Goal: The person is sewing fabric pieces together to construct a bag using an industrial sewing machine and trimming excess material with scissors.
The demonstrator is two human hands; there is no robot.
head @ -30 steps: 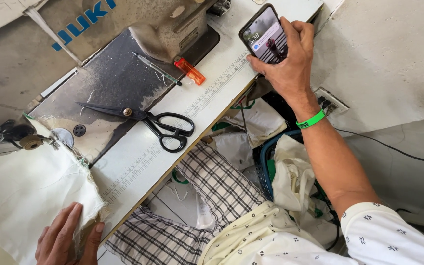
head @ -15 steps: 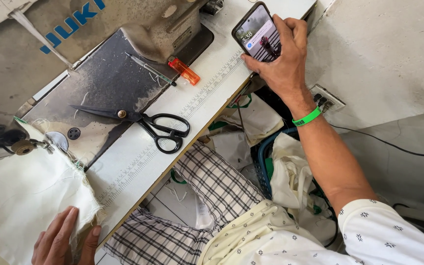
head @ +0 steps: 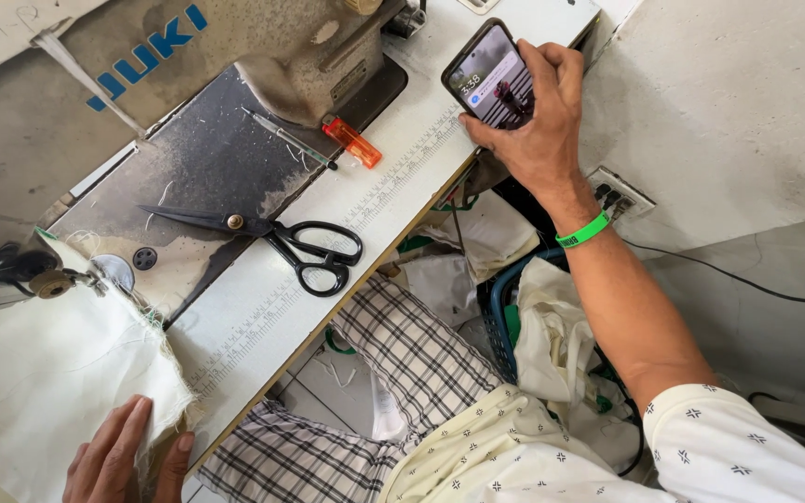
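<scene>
My right hand point(head: 538, 121) grips a smartphone point(head: 491, 76) with a lit screen at the far right end of the white sewing table point(head: 393, 177). A green band circles that wrist. At the bottom left, my left hand point(head: 123, 456) rests flat on cream fabric point(head: 44, 373) that lies under the needle area of the sewing machine point(head: 170, 102). Black scissors point(head: 272, 237) lie shut on the table between my hands.
An orange lighter point(head: 353, 142) and a thin pen point(head: 286, 137) lie by the machine base. A blue basket point(head: 500, 321) of cream cloth stands beside my checked-trousered knee. A wall socket point(head: 617, 194) with a black cable is at the right.
My right hand has shifted slightly left with the phone. My left hand stays on the fabric.
</scene>
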